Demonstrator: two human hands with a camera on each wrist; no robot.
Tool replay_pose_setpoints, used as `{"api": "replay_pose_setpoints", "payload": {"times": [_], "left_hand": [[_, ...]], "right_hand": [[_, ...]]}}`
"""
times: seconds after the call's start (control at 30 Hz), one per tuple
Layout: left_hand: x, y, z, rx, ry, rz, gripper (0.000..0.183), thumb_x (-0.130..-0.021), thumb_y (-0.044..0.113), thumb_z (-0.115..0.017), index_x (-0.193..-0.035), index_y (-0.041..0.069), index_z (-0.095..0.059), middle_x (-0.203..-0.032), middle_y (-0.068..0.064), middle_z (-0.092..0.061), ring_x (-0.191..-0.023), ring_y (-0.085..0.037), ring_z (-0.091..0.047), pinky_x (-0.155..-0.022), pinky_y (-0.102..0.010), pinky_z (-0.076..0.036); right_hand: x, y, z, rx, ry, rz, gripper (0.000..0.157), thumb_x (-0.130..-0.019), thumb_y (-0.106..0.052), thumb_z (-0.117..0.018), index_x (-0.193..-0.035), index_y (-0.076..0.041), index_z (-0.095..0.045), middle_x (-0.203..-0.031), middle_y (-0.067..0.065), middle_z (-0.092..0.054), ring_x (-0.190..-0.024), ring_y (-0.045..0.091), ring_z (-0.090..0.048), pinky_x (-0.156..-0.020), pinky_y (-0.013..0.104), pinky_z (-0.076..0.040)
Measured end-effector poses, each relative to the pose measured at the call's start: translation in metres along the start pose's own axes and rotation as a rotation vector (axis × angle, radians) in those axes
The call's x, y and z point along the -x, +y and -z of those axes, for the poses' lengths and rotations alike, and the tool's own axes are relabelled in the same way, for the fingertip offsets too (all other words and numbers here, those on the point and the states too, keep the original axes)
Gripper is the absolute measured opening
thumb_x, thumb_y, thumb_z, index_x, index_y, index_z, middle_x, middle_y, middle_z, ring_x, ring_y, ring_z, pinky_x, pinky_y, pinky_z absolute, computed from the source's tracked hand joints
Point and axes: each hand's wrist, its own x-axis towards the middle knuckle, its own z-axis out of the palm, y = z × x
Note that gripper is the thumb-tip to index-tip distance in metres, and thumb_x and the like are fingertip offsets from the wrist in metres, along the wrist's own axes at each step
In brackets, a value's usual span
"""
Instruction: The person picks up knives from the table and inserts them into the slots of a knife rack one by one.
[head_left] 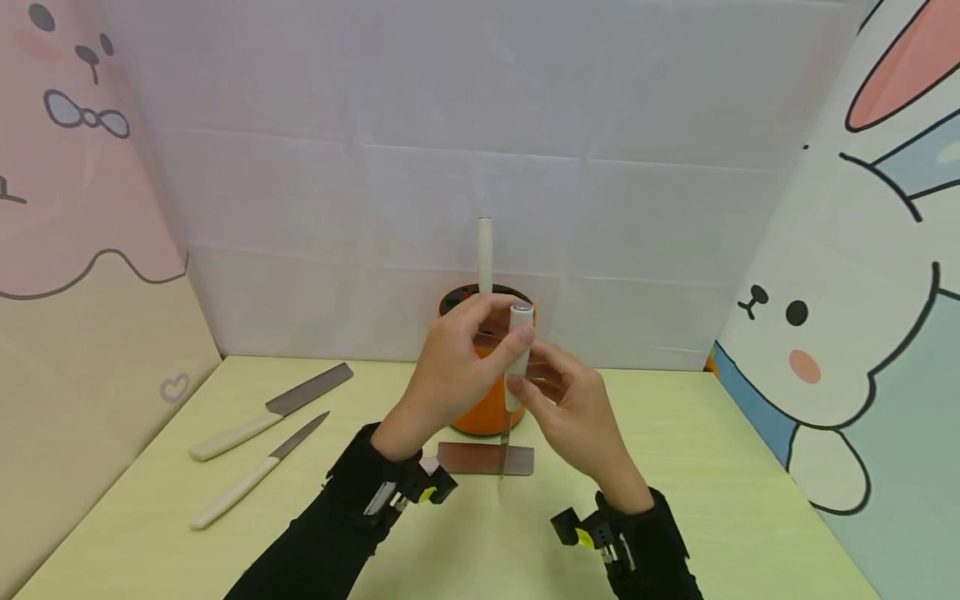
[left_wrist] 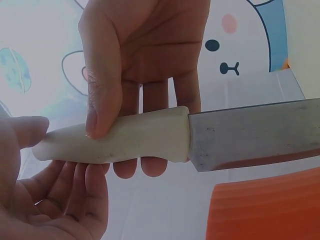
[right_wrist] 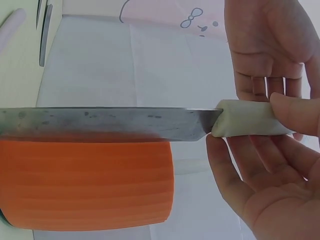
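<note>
Black sleeves (head_left: 307, 533) cover the person's forearms, and a small black device (head_left: 576, 529) sits at the right wrist, a similar one at the left. Ahead of them, the left hand (head_left: 450, 367) and the right hand (head_left: 573, 408) both grip the white handle of a held knife (left_wrist: 165, 135), thumbs on the near side and fingers round the back. The left hand has the part by the butt, the right hand the part below it, next to the blade. The knife stands handle up between the hands, its blade pointing down beneath them; whether its tip touches anything I cannot tell.

Well to the left of the hands a pointed knife (head_left: 262, 469) lies on the pale yellow-green table (head_left: 720, 500), and just beyond it a square-ended knife (head_left: 276, 409). Below the hands, behind the hanging blade, lies a broad rectangular blade (head_left: 468, 458), its left end partly hidden by the left wrist. Directly behind the hands stands an orange container (head_left: 480, 415) with a dark top, a white handle (head_left: 485, 254) rising from it.

Farther back hangs a creased white sheet (head_left: 315, 200), flanked by cartoon-printed panels: pink and cream (head_left: 90, 350) on the left, a white rabbit-like figure (head_left: 840, 275) on the right.
</note>
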Motion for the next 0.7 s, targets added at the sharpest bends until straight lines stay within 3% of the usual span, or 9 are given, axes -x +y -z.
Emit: {"api": "replay_pose_setpoints", "payload": {"times": [0.7], "left_hand": [[0.0022,-0.0024,-0.0026,0.011,0.007,-0.035,0.022,-0.094,0.03,-0.063,-0.11,0.014,-0.061,-0.096,0.006,-0.058,-0.087,-0.007,-0.058,-0.078,-0.026,-0.053]], "right_hand": [[0.0007,-0.0014,0.0009,-0.008,-0.006,-0.005,0.04,-0.088,0.004,-0.065,-0.127,0.001,-0.056,-0.106,0.011,-0.064,-0.09,0.021,-0.064,-0.084,0.036,-0.053]]}}
